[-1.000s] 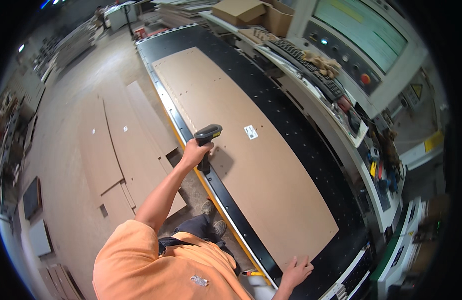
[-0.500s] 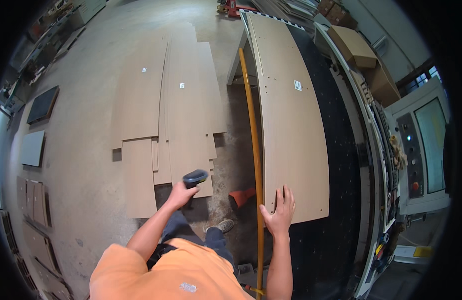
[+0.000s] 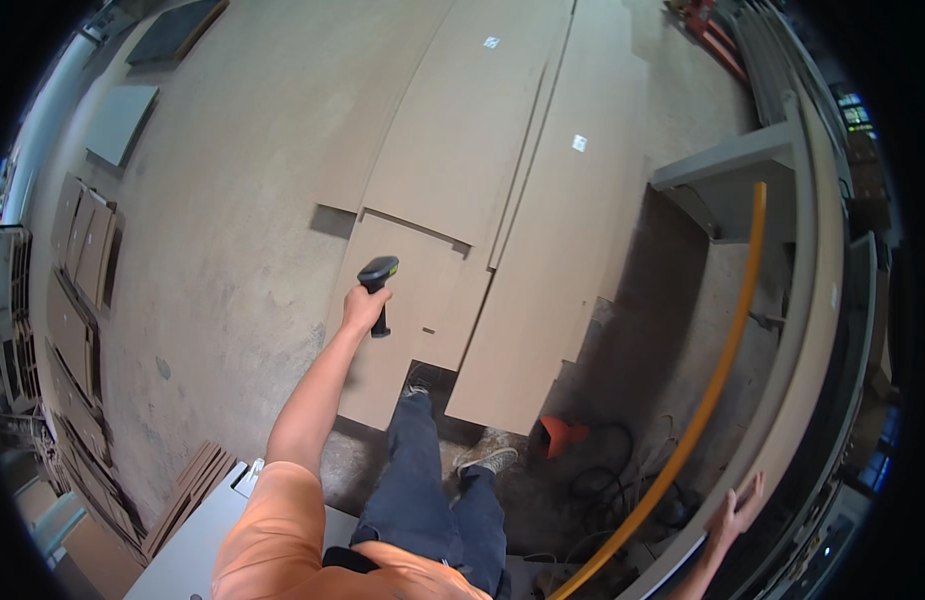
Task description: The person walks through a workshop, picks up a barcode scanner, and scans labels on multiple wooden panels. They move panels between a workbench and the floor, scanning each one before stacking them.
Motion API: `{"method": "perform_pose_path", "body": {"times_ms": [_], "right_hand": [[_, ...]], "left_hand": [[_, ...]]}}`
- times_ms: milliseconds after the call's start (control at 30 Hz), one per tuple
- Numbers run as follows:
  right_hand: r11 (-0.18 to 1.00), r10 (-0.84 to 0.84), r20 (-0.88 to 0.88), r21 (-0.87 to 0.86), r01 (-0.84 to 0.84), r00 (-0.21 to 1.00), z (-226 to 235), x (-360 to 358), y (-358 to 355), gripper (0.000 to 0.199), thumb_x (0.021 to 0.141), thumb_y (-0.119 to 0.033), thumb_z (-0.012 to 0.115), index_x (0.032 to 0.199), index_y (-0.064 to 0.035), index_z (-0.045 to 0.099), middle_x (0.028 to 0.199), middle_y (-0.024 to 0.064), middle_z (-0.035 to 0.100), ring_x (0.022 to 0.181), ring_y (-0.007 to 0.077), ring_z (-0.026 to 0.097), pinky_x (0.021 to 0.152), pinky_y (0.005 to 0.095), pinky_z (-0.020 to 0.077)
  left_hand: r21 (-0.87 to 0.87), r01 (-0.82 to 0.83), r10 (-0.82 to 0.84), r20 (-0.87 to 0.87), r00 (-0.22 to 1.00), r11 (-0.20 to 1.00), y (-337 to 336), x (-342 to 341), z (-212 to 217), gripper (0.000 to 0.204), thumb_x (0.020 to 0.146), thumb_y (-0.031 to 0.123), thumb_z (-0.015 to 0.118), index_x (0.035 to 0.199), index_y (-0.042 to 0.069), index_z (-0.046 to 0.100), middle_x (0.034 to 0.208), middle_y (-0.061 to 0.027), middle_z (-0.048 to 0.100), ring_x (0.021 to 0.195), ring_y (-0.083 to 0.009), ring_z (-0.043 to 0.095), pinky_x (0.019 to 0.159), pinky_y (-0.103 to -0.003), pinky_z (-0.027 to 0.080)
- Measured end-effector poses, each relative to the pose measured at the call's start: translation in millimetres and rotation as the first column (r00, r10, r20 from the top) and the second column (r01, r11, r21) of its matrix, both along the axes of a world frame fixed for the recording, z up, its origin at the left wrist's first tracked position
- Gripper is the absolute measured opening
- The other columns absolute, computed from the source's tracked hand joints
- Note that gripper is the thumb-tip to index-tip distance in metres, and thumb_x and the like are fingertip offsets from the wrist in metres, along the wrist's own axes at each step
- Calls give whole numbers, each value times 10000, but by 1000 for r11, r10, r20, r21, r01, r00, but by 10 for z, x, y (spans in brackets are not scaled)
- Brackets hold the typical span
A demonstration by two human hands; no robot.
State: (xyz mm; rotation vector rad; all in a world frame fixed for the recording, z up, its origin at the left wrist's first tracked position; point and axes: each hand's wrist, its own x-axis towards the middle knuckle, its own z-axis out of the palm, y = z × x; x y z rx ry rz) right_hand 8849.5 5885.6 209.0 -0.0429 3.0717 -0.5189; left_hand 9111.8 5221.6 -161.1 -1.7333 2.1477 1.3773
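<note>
A dark handheld barcode scanner (image 3: 378, 269) is gripped by its handle in my left hand (image 3: 363, 306), out in front of me above the wood-coloured panels (image 3: 452, 130) that lie in stacks on the floor. Two of those panels carry small white labels. To the right, my right hand (image 3: 735, 510) rests with fingers stretched on the near end of a long wood-coloured panel (image 3: 817, 290) lying on the machine bed. That panel shows at a steep slant near the picture's rim.
A yellow-orange bar (image 3: 722, 365) runs along the machine's side. Under it, an orange-red funnel-shaped piece (image 3: 559, 437) lies near cables by my feet. Flat boards (image 3: 86, 240) lean at the left. A grey surface (image 3: 197, 550) stands close behind my left arm.
My view has swung left toward the floor stacks. The barcode scanner in my left hand has moved forward over them. My right hand stays at the machine panel's near end.
</note>
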Motion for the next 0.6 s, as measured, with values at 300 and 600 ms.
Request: {"method": "perform_pose_path", "body": {"times_ms": [300, 600], "right_hand": [[944, 248, 248, -278, -176, 937, -2716, 283, -3116, 318, 932, -62, 563, 1233, 43, 561, 1221, 147, 584, 1179, 246, 553, 1039, 340, 402], [945, 224, 563, -324, -36, 796, -6475, -650, -5684, 770, 939, -537, 558, 1379, 87, 452, 1357, 247, 526, 1251, 320, 512, 1051, 420, 393]], "left_hand": [[-194, -7, 13, 25, 1000, 981, -1708, -932, -1664, 527, 683, 431, 723, 815, -79, 706, 816, -272, 693, 848, -386, 697, 777, -453, 532], [-98, -12, 11, -8, 1000, 995, -1969, -1406, -2017, 472, 631, 345, 772, 899, -39, 713, 938, -212, 715, 916, -316, 694, 820, -369, 547]]}}
